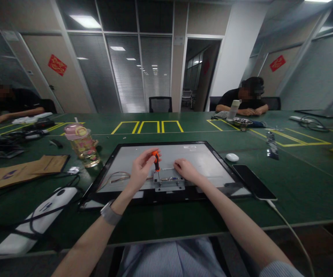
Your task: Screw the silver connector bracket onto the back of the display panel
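An orange and black screwdriver (pixel 156 161) stands nearly upright in my left hand (pixel 144 166), its fingers closed around the handle. Its shaft points down at a metal bracket (pixel 169 184) with connector ports, near the front edge of a flat display panel (pixel 126 156). My right hand (pixel 185 168) rests over the panel just right of the bracket, fingers curled in. A thin light-coloured strip (pixel 168 168) runs from the bracket area toward those fingers; whether they grip it is hard to tell. Thin wires (pixel 117 177) lie on the panel's left side.
Right of the panel are a phone (pixel 254 181) on a cable and a white earbud case (pixel 232 157). A pink-lidded bottle (pixel 81 144), a paper bag (pixel 25 173) and a white power strip (pixel 38 219) stand or lie left. Two people sit across the green table (pixel 189 227).
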Demonstrator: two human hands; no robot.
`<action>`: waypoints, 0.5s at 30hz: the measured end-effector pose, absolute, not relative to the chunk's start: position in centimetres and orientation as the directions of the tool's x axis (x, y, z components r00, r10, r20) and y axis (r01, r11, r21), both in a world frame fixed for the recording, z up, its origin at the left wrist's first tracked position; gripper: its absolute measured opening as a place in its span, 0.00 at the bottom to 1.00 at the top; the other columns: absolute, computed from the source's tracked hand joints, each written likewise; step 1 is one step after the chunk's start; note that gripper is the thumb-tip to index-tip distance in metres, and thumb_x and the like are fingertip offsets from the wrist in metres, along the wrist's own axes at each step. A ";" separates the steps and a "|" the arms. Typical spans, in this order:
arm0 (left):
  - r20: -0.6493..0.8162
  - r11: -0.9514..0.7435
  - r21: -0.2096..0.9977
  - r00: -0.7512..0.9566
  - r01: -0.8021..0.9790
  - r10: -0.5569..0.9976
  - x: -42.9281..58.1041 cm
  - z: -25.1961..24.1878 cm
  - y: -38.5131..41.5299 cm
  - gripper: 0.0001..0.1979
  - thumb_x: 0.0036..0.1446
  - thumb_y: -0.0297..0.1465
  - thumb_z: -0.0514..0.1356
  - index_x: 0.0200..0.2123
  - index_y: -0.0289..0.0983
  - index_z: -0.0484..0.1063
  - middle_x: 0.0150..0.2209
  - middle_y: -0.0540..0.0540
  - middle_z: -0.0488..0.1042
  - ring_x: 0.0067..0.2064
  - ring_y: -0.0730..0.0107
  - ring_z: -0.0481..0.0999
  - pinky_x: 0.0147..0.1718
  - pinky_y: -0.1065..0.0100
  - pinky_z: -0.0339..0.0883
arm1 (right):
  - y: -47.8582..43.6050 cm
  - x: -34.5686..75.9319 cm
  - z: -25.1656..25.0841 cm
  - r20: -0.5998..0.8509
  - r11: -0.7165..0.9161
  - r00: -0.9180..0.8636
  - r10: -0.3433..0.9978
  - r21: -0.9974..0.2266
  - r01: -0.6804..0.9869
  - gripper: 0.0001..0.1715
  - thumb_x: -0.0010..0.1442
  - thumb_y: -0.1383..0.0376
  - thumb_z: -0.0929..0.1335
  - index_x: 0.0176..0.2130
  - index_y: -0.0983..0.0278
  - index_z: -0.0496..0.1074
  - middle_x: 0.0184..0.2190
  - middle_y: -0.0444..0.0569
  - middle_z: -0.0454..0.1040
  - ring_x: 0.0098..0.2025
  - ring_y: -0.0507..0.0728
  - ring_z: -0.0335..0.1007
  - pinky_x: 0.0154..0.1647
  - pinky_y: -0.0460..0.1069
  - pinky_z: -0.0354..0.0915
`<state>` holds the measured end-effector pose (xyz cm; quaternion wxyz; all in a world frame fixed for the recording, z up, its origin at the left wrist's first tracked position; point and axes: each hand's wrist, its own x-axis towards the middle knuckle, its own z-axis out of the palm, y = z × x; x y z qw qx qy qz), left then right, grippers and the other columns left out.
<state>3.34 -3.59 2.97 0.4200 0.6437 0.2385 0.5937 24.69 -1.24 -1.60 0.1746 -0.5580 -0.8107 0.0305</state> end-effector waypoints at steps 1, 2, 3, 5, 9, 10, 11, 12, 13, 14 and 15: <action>0.574 -0.551 0.818 0.163 -0.168 0.802 3.2 2.9 -3.4 0.13 0.56 0.33 0.61 0.45 0.38 0.74 0.41 0.43 0.74 0.40 0.68 0.76 0.42 0.63 0.72 | -1.3 24.7 -1.6 0.249 0.378 -0.319 0.914 -0.244 0.893 0.12 0.65 0.68 0.60 0.34 0.65 0.71 0.34 0.52 0.75 0.39 0.55 0.68 0.40 0.46 0.56; 0.588 -0.570 0.808 0.140 -0.152 0.797 3.1 2.9 -3.2 0.12 0.53 0.32 0.63 0.43 0.38 0.75 0.40 0.45 0.74 0.39 0.69 0.75 0.40 0.66 0.72 | -1.3 24.7 -1.6 0.249 0.380 -0.322 0.914 -0.243 0.892 0.12 0.65 0.68 0.60 0.34 0.65 0.71 0.34 0.52 0.75 0.39 0.55 0.68 0.40 0.46 0.56; 0.596 -0.581 0.802 0.119 -0.139 0.794 3.0 2.8 -3.1 0.12 0.51 0.32 0.64 0.41 0.39 0.75 0.39 0.46 0.73 0.39 0.71 0.74 0.39 0.68 0.72 | -1.3 24.7 -1.6 0.249 0.381 -0.322 0.913 -0.243 0.892 0.12 0.65 0.67 0.60 0.35 0.65 0.71 0.34 0.52 0.75 0.39 0.55 0.68 0.40 0.46 0.56; 0.584 -0.567 0.809 0.100 -0.158 0.806 3.0 2.8 -2.9 0.11 0.53 0.32 0.63 0.41 0.38 0.76 0.40 0.45 0.73 0.39 0.71 0.74 0.39 0.68 0.71 | -1.3 24.7 -1.6 0.248 0.377 -0.318 0.915 -0.243 0.894 0.12 0.65 0.68 0.60 0.35 0.65 0.71 0.34 0.52 0.75 0.40 0.55 0.68 0.40 0.46 0.56; 0.509 -0.455 0.839 0.136 -0.299 0.850 3.1 2.9 -3.1 0.14 0.59 0.36 0.57 0.45 0.37 0.74 0.45 0.41 0.74 0.42 0.65 0.76 0.42 0.62 0.72 | -1.2 24.7 -1.6 0.247 0.364 -0.305 0.920 -0.243 0.899 0.12 0.65 0.67 0.60 0.35 0.65 0.71 0.35 0.53 0.75 0.40 0.56 0.68 0.39 0.46 0.56; 0.505 -0.448 0.840 0.141 -0.306 0.851 3.1 3.0 -3.2 0.14 0.59 0.36 0.57 0.45 0.37 0.73 0.45 0.41 0.75 0.42 0.64 0.77 0.42 0.61 0.72 | -1.2 24.7 -1.6 0.250 0.363 -0.304 0.919 -0.243 0.899 0.12 0.65 0.67 0.60 0.35 0.65 0.71 0.34 0.53 0.75 0.40 0.56 0.68 0.39 0.46 0.56; 0.510 -0.457 0.841 0.138 -0.291 0.849 3.1 3.0 -3.2 0.14 0.58 0.35 0.58 0.46 0.37 0.73 0.44 0.41 0.75 0.41 0.65 0.77 0.42 0.61 0.72 | -1.2 24.7 -1.6 0.252 0.365 -0.305 0.918 -0.243 0.899 0.12 0.65 0.67 0.60 0.34 0.65 0.71 0.34 0.53 0.75 0.40 0.56 0.69 0.39 0.46 0.56; 0.518 -0.476 0.841 0.129 -0.259 0.845 3.1 3.0 -3.3 0.15 0.58 0.35 0.58 0.47 0.38 0.73 0.42 0.42 0.76 0.40 0.67 0.77 0.42 0.62 0.72 | -1.2 24.7 -1.6 0.254 0.368 -0.308 0.917 -0.243 0.898 0.12 0.65 0.67 0.60 0.34 0.65 0.71 0.34 0.53 0.75 0.40 0.56 0.69 0.39 0.46 0.56; 0.530 -0.499 0.838 0.113 -0.219 0.840 3.1 3.0 -3.3 0.16 0.57 0.35 0.60 0.48 0.38 0.72 0.40 0.44 0.76 0.38 0.69 0.77 0.41 0.64 0.72 | -1.3 24.7 -1.6 0.256 0.371 -0.310 0.916 -0.243 0.896 0.12 0.65 0.67 0.60 0.34 0.65 0.71 0.33 0.52 0.75 0.39 0.56 0.69 0.39 0.46 0.56; 0.541 -0.520 0.835 0.095 -0.178 0.836 3.1 3.0 -3.3 0.16 0.56 0.34 0.61 0.48 0.38 0.73 0.38 0.45 0.76 0.37 0.70 0.76 0.41 0.65 0.72 | -1.3 24.7 -1.6 0.257 0.375 -0.314 0.914 -0.244 0.894 0.12 0.65 0.67 0.60 0.34 0.65 0.71 0.33 0.52 0.75 0.39 0.56 0.69 0.39 0.46 0.56; 0.549 -0.535 0.832 0.081 -0.144 0.832 3.1 3.0 -3.3 0.16 0.55 0.34 0.62 0.47 0.38 0.73 0.37 0.46 0.75 0.36 0.72 0.76 0.40 0.67 0.71 | -1.3 24.8 -1.6 0.257 0.378 -0.317 0.913 -0.245 0.893 0.13 0.66 0.67 0.60 0.34 0.65 0.71 0.33 0.52 0.75 0.39 0.55 0.69 0.39 0.46 0.56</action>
